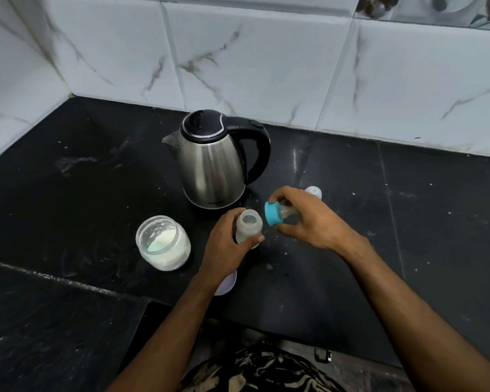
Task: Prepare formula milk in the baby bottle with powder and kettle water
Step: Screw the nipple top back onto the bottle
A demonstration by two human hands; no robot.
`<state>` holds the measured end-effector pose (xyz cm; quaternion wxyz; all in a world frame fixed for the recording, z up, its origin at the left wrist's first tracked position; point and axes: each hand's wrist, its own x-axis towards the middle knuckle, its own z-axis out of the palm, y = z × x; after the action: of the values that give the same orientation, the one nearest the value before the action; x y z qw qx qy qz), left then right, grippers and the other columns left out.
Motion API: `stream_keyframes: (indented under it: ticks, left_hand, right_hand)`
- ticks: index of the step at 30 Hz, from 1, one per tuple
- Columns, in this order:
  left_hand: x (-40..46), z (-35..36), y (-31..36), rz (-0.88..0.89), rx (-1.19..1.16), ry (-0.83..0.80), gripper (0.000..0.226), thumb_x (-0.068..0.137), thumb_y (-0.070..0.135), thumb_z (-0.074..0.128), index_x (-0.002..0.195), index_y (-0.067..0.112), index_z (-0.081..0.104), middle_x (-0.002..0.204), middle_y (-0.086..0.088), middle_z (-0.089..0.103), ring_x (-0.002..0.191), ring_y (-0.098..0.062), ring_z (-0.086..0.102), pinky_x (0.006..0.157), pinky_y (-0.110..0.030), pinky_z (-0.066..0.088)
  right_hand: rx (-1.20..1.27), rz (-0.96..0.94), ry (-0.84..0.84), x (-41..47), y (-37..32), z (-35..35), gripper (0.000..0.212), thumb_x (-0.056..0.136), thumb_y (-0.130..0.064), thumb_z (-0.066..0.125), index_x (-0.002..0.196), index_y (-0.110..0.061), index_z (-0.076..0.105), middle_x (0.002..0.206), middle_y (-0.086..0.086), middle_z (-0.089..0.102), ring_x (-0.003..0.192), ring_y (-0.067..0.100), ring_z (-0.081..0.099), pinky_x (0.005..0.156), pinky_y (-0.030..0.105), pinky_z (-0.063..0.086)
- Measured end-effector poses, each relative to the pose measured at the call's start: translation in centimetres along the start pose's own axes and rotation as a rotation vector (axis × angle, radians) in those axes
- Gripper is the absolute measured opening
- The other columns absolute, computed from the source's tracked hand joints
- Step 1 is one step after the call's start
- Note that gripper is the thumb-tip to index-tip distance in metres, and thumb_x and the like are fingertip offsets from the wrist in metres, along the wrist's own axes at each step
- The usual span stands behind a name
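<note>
I see my left hand [227,244] wrapped around the baby bottle [248,230], fingers curled on its far side and thumb across the near side, holding it upright on the black counter [408,222] near the centre of view. The bottle's mouth is uncovered. My right hand [306,219] sits just at the bottle's 3 o'clock, fingertips and thumb pinching the teat with its blue ring [273,221]; the ring faces the bottle's neck, tilted on its side, just beside the mouth but apart from it. The steel kettle [212,165] stands at the bottle's 12 o'clock, black lid down, spout toward 9 and handle toward 3. An open jar of white powder [163,243] rests at the bottle's 9 o'clock, near but not touching. A pale lid [226,284] lies at 6 o'clock, partly under my left wrist. A small clear cap [314,191] peeks out behind my right hand at 1 o'clock.
</note>
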<state>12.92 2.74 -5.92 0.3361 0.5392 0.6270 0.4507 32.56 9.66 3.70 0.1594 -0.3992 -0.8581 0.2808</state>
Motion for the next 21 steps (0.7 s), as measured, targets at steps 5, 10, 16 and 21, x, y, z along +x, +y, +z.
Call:
stream_keyframes:
  ticks: [5, 10, 16, 21]
  left_hand:
    - [0.0, 0.0, 0.1, 0.000, -0.022, -0.005, 0.063, 0.074, 0.050, 0.080, 0.128, 0.030, 0.056, 0.123, 0.011, 0.065, 0.113, -0.007, 0.063, 0.096, -0.041, 0.055]
    - [0.0, -0.3, 0.6, -0.010, 0.000, 0.001, 0.056, 0.068, 0.057, 0.076, 0.118, 0.049, 0.052, 0.121, 0.011, 0.065, 0.111, -0.002, 0.062, 0.096, -0.036, 0.055]
    - [0.1, -0.3, 0.6, -0.005, -0.017, 0.003, 0.063, 0.067, 0.052, 0.078, 0.124, 0.038, 0.054, 0.123, 0.009, 0.065, 0.113, -0.004, 0.062, 0.098, -0.036, 0.054]
    - [-0.1, -0.2, 0.6, 0.000, -0.020, 0.004, 0.062, 0.070, 0.050, 0.077, 0.125, 0.035, 0.055, 0.125, 0.009, 0.066, 0.114, -0.005, 0.062, 0.099, -0.036, 0.054]
  right_hand:
    - [-0.151, -0.142, -0.129, 2.6, -1.8, -0.4, 0.053, 0.079, -0.023, 0.079, 0.127, -0.024, 0.059, 0.118, -0.007, 0.054, 0.108, 0.008, 0.048, 0.088, 0.017, 0.040]
    - [-0.211, -0.167, -0.251, 4.5, -2.8, -0.1, 0.051, 0.080, -0.029, 0.077, 0.128, -0.028, 0.059, 0.115, -0.004, 0.053, 0.107, 0.011, 0.051, 0.091, 0.029, 0.049]
    - [-0.193, -0.159, -0.296, 5.1, -2.8, 0.7, 0.047, 0.080, -0.029, 0.077, 0.124, -0.026, 0.061, 0.109, -0.007, 0.052, 0.096, 0.007, 0.053, 0.086, 0.025, 0.048]
    - [-0.179, -0.132, -0.285, 4.9, -2.5, 1.2, 0.047, 0.078, -0.029, 0.076, 0.123, -0.026, 0.061, 0.108, -0.007, 0.052, 0.094, 0.007, 0.053, 0.085, 0.026, 0.048]
